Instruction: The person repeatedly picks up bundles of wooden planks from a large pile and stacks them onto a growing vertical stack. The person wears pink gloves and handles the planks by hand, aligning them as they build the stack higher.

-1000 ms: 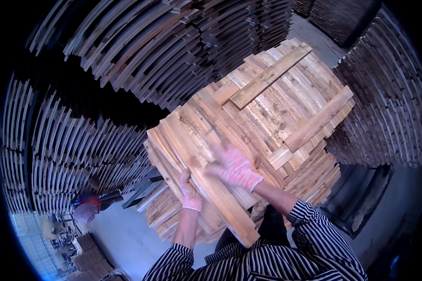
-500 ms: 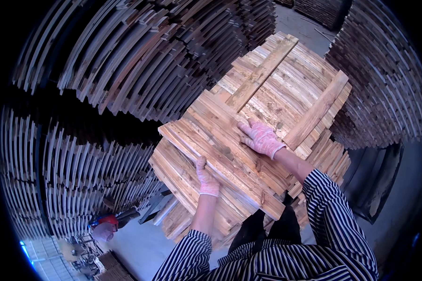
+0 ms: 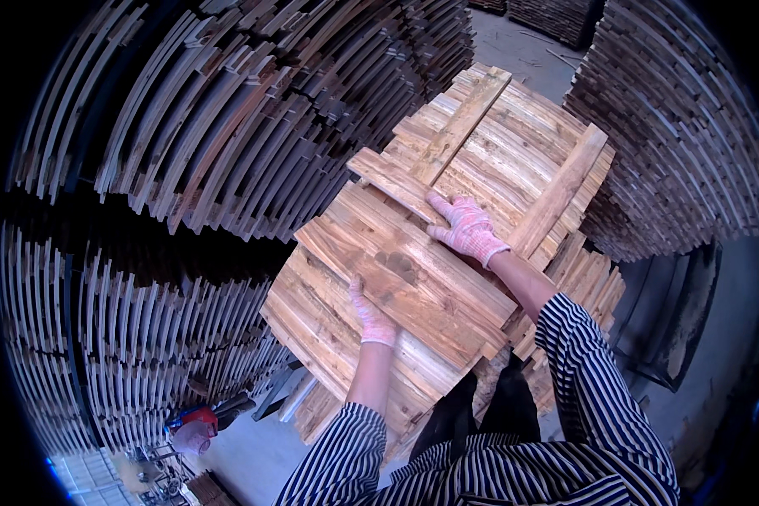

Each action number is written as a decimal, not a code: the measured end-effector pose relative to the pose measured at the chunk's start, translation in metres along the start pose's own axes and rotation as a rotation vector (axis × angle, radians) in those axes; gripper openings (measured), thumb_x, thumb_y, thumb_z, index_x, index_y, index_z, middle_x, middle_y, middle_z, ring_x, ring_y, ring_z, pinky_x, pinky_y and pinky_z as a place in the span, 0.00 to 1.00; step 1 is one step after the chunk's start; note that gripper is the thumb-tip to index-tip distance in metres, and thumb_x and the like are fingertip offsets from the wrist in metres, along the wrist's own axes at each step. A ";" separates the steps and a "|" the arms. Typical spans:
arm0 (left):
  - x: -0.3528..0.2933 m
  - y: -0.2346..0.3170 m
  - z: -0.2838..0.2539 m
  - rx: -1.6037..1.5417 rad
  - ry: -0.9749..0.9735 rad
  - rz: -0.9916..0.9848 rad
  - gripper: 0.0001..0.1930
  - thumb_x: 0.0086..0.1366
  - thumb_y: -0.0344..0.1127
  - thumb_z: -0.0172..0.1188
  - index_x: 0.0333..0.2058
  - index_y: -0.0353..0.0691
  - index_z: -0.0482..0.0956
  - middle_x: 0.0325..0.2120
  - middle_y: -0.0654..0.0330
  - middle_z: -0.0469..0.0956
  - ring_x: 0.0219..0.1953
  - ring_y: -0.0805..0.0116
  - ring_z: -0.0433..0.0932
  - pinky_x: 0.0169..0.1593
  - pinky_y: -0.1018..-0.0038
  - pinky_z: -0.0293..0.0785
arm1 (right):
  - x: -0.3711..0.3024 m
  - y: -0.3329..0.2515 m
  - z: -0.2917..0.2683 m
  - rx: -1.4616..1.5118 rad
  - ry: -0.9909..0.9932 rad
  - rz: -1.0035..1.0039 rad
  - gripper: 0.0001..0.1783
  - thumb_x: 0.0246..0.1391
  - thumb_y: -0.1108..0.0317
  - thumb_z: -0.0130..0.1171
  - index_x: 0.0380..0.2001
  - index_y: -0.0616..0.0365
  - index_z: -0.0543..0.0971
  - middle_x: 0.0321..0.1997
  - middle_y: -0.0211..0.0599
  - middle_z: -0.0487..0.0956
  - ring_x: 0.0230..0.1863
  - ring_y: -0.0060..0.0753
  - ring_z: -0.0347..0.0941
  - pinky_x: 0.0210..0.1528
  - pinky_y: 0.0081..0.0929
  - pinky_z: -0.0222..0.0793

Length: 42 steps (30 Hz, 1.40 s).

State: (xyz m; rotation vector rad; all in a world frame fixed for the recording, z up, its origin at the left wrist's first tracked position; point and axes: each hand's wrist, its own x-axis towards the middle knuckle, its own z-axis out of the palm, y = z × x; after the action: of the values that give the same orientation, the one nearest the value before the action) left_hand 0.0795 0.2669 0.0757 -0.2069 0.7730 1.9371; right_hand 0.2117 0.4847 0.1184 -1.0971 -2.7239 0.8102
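Light brown wooden boards (image 3: 371, 232) lie side by side in a layer on a big stack in front of me. Both my hands wear pink-and-white knit gloves. At the layer's near edge, my left hand (image 3: 373, 319) grips a board (image 3: 413, 308), thumb on top and its other fingers hidden. My right hand (image 3: 468, 229) is across a narrower board (image 3: 388, 179) at the far side, its fingers spread around it. That board is set apart from the others by a dark gap and juts out at its far left end.
Two crosswise slats (image 3: 464, 122) lie on the farther boards. Tall stacks of boards (image 3: 219, 110) rise at left, and another (image 3: 675, 126) at right. A dark metal frame (image 3: 675, 312) is on the floor at right. Someone in red (image 3: 196, 426) is at lower left.
The narrow board under my right hand has slid away from the others toward the far side, opening a gap. The boards by my left hand have shifted and tilted flatter. The whole view has moved slightly.
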 end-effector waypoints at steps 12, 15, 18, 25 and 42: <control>-0.011 -0.001 0.053 0.354 0.046 0.015 0.49 0.65 0.74 0.52 0.72 0.41 0.57 0.67 0.49 0.66 0.65 0.52 0.67 0.68 0.54 0.66 | -0.054 -0.076 0.003 0.259 -0.360 -0.110 0.55 0.49 0.26 0.60 0.74 0.42 0.62 0.63 0.57 0.70 0.63 0.55 0.70 0.61 0.45 0.71; -0.031 0.028 0.036 0.820 0.117 0.088 0.52 0.66 0.70 0.56 0.75 0.40 0.49 0.70 0.47 0.61 0.69 0.51 0.62 0.71 0.58 0.62 | -0.036 -0.056 -0.042 0.242 -0.333 -0.009 0.53 0.50 0.31 0.61 0.75 0.40 0.61 0.55 0.51 0.73 0.57 0.50 0.72 0.58 0.42 0.73; -0.070 0.072 -0.013 1.198 0.502 0.458 0.56 0.64 0.63 0.64 0.75 0.33 0.45 0.70 0.41 0.61 0.67 0.51 0.65 0.70 0.64 0.62 | -0.015 0.033 -0.059 0.104 -0.103 0.019 0.47 0.53 0.38 0.63 0.74 0.39 0.63 0.54 0.49 0.73 0.56 0.49 0.72 0.59 0.40 0.72; -0.137 0.189 -0.196 0.630 0.639 0.112 0.50 0.63 0.68 0.64 0.70 0.34 0.61 0.67 0.52 0.68 0.65 0.55 0.70 0.69 0.62 0.65 | 0.003 0.058 -0.005 -0.124 0.002 -0.082 0.33 0.64 0.40 0.54 0.69 0.36 0.69 0.56 0.53 0.73 0.57 0.59 0.72 0.58 0.44 0.70; -0.095 0.185 -0.198 0.670 0.588 -0.149 0.47 0.64 0.69 0.62 0.70 0.40 0.63 0.68 0.52 0.66 0.67 0.53 0.68 0.70 0.58 0.66 | -0.008 0.073 -0.003 0.097 -0.083 0.065 0.43 0.62 0.35 0.54 0.74 0.42 0.61 0.63 0.59 0.72 0.63 0.61 0.71 0.62 0.44 0.70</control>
State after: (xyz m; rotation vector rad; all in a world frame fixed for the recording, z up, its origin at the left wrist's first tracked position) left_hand -0.0681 0.0229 0.0432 -0.4113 1.6924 1.3806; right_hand 0.2637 0.5247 0.0848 -1.1619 -2.6945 1.0080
